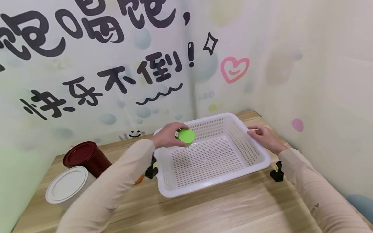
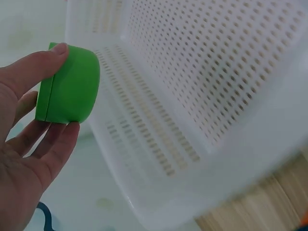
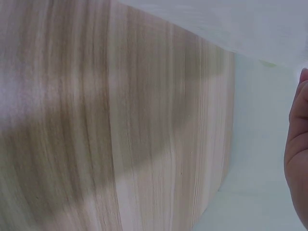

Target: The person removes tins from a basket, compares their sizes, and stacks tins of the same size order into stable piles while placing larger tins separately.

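My left hand (image 1: 170,135) holds a small round green container (image 1: 186,137) above the left rear part of a white plastic basket (image 1: 214,183). In the left wrist view, the thumb lies on the upper side of the green container (image 2: 74,86) and the fingertips press from below; a seam runs round it near one end. The basket is rectangular, with slotted walls and a perforated floor on which nothing lies. At the basket's right rim, my right hand (image 1: 266,139) grips the edge between thumb and fingers. Only part of that hand (image 3: 298,144) shows in the right wrist view.
Left of the basket stand a dark red lidded tub (image 1: 83,155) and a white lidded tub (image 1: 67,185). An orange item (image 1: 140,179) is partly hidden by the left sleeve. A printed wall (image 1: 163,106) borders the wooden table (image 1: 204,212) behind; another wall rises at right.
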The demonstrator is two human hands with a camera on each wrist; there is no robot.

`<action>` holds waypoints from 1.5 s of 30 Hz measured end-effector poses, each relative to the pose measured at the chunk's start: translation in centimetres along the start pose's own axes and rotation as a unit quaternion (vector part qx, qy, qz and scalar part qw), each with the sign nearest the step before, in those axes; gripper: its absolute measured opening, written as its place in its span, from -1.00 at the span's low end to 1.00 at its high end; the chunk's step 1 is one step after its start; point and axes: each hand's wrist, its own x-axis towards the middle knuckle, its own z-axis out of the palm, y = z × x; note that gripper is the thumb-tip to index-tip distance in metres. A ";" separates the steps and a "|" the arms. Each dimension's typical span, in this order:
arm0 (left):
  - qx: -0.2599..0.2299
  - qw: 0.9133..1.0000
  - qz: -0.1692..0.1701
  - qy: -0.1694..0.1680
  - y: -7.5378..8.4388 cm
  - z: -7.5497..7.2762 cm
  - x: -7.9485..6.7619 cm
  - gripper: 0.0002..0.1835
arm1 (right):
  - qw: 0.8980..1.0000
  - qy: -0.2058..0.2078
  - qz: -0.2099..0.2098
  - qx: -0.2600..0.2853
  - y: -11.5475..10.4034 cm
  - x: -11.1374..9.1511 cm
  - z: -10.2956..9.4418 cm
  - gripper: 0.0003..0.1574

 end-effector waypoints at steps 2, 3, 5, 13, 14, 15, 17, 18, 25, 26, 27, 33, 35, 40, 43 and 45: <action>0.010 1.000 0.002 0.002 -0.2 -0.5 -1.4 -0.34 | 1.000 0.000 0.003 0.000 0.1 0.0 -0.1 -0.41; 0.014 1.000 0.004 0.005 -0.3 -0.6 -2.2 -0.35 | 1.000 0.000 0.004 -0.002 0.1 0.0 -0.1 -0.42; 0.009 1.000 -0.001 0.012 -0.5 -0.7 -3.7 -0.35 | 1.000 0.001 0.005 -0.004 0.2 -0.1 -0.2 -0.42; -0.020 0.996 -0.028 0.087 -2.0 -1.9 -9.0 -0.39 | 1.000 0.000 0.009 0.001 0.3 -0.3 -0.4 -0.38; -0.019 0.995 -0.033 0.092 -2.3 -2.1 -9.7 -0.39 | 1.000 -0.001 0.010 0.001 0.3 -0.4 -0.4 -0.38; -0.016 0.995 -0.037 0.096 -2.5 -2.3 -10.2 -0.39 | 1.000 -0.001 0.010 0.003 0.3 -0.4 -0.4 -0.38; -0.015 0.994 -0.043 0.100 -3.0 -2.7 -11.3 -0.38 | 1.000 0.000 0.009 0.001 0.3 -0.5 -0.4 -0.38; -0.015 0.993 -0.048 0.103 -3.2 -2.8 -11.8 -0.38 | 1.000 0.000 0.009 0.000 0.4 -0.6 -0.4 -0.38; -0.024 0.986 -0.084 0.144 -4.1 -3.1 -14.1 -0.34 | 1.000 0.004 0.009 -0.005 0.4 -0.8 -0.4 -0.38; -0.024 0.984 -0.089 0.153 -4.3 -3.0 -14.3 -0.34 | 1.000 0.004 0.009 -0.007 0.4 -0.8 -0.5 -0.37; -0.028 0.982 -0.092 0.162 -4.5 -2.8 -14.5 -0.33 | 1.000 0.005 0.009 -0.008 0.3 -0.8 -0.5 -0.37; -0.042 0.966 -0.136 0.214 -6.1 -1.9 -15.1 -0.34 | 1.000 0.008 0.005 -0.016 0.1 -0.6 -0.4 -0.36; -0.050 0.961 -0.162 0.216 -6.6 -1.5 -15.3 -0.34 | 1.000 0.006 0.005 -0.016 0.0 -0.5 -0.3 -0.36; -0.091 0.947 -0.218 0.218 -7.8 -0.3 -15.8 -0.30 | 1.000 0.003 0.005 -0.023 -0.1 -0.3 -0.2 -0.35; -0.107 0.939 -0.235 0.225 -8.4 0.4 -16.1 -0.30 | 1.000 0.001 0.004 -0.023 -0.1 -0.2 -0.1 -0.35; -0.110 0.936 -0.240 0.233 -8.7 0.8 -16.3 -0.29 | 1.000 0.000 0.002 -0.022 -0.2 -0.2 0.0 -0.36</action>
